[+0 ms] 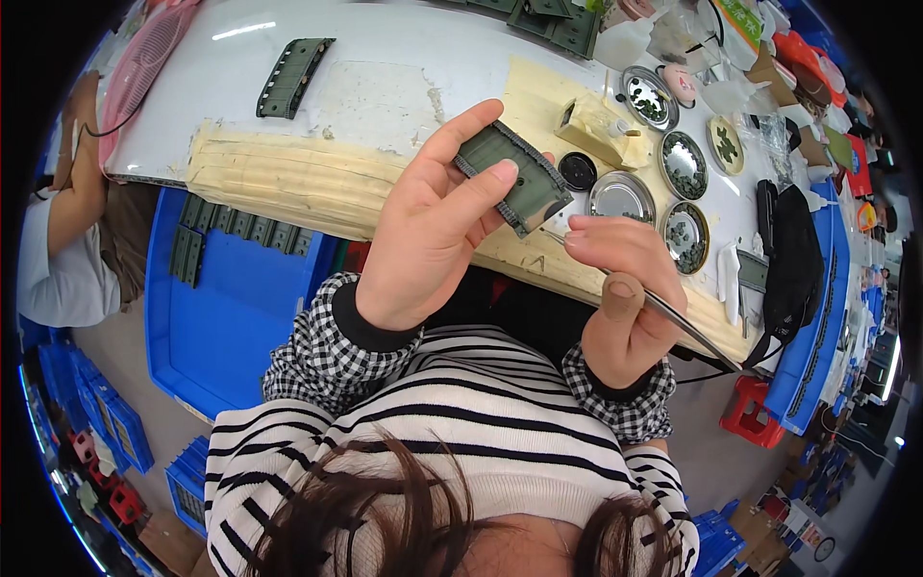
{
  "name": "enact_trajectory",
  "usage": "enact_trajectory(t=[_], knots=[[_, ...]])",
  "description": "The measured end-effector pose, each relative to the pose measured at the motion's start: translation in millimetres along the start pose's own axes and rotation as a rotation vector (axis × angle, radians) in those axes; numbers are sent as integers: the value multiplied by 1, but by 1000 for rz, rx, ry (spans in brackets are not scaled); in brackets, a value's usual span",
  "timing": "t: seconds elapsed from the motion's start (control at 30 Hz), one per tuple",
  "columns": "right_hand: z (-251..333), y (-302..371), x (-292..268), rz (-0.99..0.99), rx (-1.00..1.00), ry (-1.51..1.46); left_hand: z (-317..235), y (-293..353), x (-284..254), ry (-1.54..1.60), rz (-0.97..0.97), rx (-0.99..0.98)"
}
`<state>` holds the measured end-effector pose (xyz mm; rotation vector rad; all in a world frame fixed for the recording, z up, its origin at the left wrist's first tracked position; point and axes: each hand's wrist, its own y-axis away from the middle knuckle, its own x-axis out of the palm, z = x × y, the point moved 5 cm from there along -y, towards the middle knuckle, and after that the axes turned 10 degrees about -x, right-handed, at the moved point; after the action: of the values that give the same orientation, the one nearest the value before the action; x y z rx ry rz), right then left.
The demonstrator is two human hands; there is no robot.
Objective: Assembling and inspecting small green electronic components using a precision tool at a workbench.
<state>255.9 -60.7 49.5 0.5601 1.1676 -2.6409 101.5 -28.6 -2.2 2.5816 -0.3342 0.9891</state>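
Observation:
My left hand [418, 231] is closed on a small dark green model panel [528, 200] with ridged edges and a brown patch at one corner. The thumb presses on the panel's face, and the index finger stretches along its far side. Just right of the panel, my right hand [630, 303] grips slim metal tweezers [694, 333] between thumb and fingers. One end of the tweezers points toward the panel's near corner; whether it touches, or carries a part, I cannot make out. A similar green panel [293, 79] lies on the white table [375, 96] at the far left.
Round dishes of small green parts [684, 165] stand right of the panel, beside a shallow metal dish [621, 198], a black lid [578, 171] and a tape-wrapped block [601, 133]. Left below, a blue bin [226, 317] holds several green panels. Another person's arm [77, 207] is at the left.

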Motion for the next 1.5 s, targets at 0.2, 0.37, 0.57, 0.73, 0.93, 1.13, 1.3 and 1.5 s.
enact_trajectory(t=[0.2,0.37,0.57,0.73,0.93,1.13,1.3,1.5], knots=[[0,2,8,-5,19,-20,3,0,-1,-26,-34,18],[1,2,10,-4,-13,13,4,0,-3,-40,-44,16],[2,0,11,30,0,54,3,1,-2,-35,-53,32],[3,0,14,37,-30,79,3,2,-2,-25,-61,28],[6,1,15,58,-56,142,3,1,-1,-6,-43,38],[6,2,14,63,-57,155,3,1,-1,12,-25,42],[6,3,14,43,-59,158,3,1,1,18,-11,42],[6,4,13,35,-62,155,3,1,1,4,-21,35]])
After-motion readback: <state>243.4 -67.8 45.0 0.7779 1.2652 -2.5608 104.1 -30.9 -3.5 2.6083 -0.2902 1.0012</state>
